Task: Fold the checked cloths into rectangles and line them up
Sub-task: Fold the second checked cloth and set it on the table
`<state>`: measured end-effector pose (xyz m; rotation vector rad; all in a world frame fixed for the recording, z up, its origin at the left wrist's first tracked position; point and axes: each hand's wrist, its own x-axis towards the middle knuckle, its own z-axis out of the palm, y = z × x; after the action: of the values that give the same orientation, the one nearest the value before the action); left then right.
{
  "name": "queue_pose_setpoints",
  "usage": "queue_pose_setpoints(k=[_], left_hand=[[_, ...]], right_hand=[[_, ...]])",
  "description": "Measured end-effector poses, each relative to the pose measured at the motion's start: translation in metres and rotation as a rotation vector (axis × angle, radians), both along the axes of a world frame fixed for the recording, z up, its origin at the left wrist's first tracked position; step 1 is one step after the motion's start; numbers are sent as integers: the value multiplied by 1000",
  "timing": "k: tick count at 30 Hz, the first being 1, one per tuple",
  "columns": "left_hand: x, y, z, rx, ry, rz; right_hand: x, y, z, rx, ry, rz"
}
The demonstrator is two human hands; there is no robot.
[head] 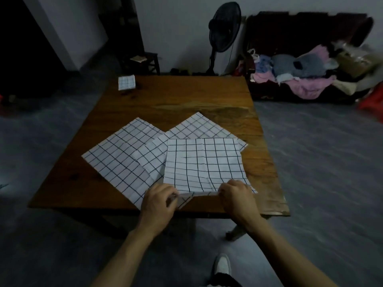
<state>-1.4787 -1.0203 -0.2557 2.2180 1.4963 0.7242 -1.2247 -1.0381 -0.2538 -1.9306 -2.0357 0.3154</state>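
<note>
The brown wooden table (186, 96) is showing a smooth, faintly glossy top with dark grain, while its near right edge is looking worn and rough. The white cloths with a thin dark check (204, 160) are lying matt and thin, creased along old fold lines; the small folded checked cloth (126, 82) at the far corner is showing the same matt weave. The grey floor (323, 154) is appearing hard and dully sheened. The heap of pink, grey and cream fabrics (300, 75) on the dark wooden bench is looking soft and fuzzy. The black standing fan (224, 27) is appearing as matt plastic.
</note>
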Motion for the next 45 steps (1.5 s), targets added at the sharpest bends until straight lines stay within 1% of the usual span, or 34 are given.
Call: queue_pose_setpoints(k=[4,9,13,15,19,22,25,27,29,32,36,41,45], left_hand=[[-29,-15,-9,-2,-52,-92],[-41,-32,-17,-41,-124,-138],[-35,-30,-11,-30,-117,-150],[-29,-25,-3,-9,-133,-133],[-12,-10,5,-25,-179,-21],[2,2,9,-40,-181,69],[16,13,17,-40,-188,184],[24,22,20,-83,-202,281],[27,27,19,-100,-233,362],[27,38,16,-138,-249,425],[17,63,10,-148,-248,446],[4,117,2,-141,-271,418],[6,161,-21,-184,-259,408]], right_hand=[[-14,-34,-5,-31,-6,-111],[-10,-70,-7,-43,2,-211],[4,-70,-1,-43,54,-207],[12,-63,3,-11,76,-196],[31,-36,4,93,118,-149],[44,-12,5,88,143,-107],[55,15,10,138,133,-46],[61,34,10,151,134,-16],[58,51,8,162,132,21],[50,80,2,169,132,64],[39,116,-4,168,109,105],[34,159,8,168,24,88],[28,193,3,84,-41,85]])
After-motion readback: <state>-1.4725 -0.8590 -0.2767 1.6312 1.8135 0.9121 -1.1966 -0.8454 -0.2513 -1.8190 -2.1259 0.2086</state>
